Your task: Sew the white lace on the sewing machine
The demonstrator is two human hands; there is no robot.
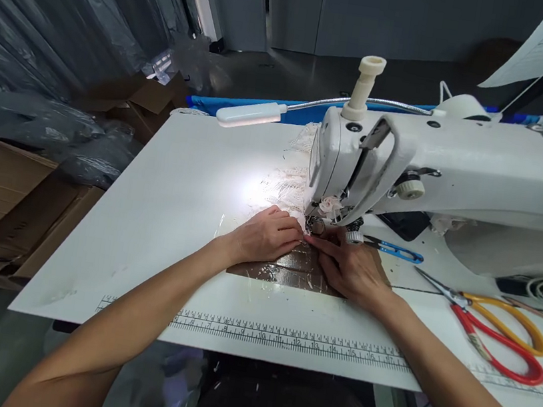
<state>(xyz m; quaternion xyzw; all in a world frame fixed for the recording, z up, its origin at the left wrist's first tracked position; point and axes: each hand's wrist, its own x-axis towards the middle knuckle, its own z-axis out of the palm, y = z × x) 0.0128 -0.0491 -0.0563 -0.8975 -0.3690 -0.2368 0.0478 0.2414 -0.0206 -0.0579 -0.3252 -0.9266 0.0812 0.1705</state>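
Both forearms reach forward over the near edge of the white table (159, 214), crossing one printed ruler strip (283, 336). The left hand (267, 235) lies palm down, fingers together and flat, pressing the pale lace fabric (290, 186) just left of the presser foot (317, 225). The right hand (350, 268) rests beside it, fingers extended and close together, their tips touching the fabric at the foot; neither hand grips anything. Both hands sit on one brown taped patch (292, 270). To the right lie one pair of red-and-yellow scissors (501, 327) and one blue thread snip (393, 250). Beyond stand one white sewing machine (458, 169) and one gooseneck lamp (251, 114).
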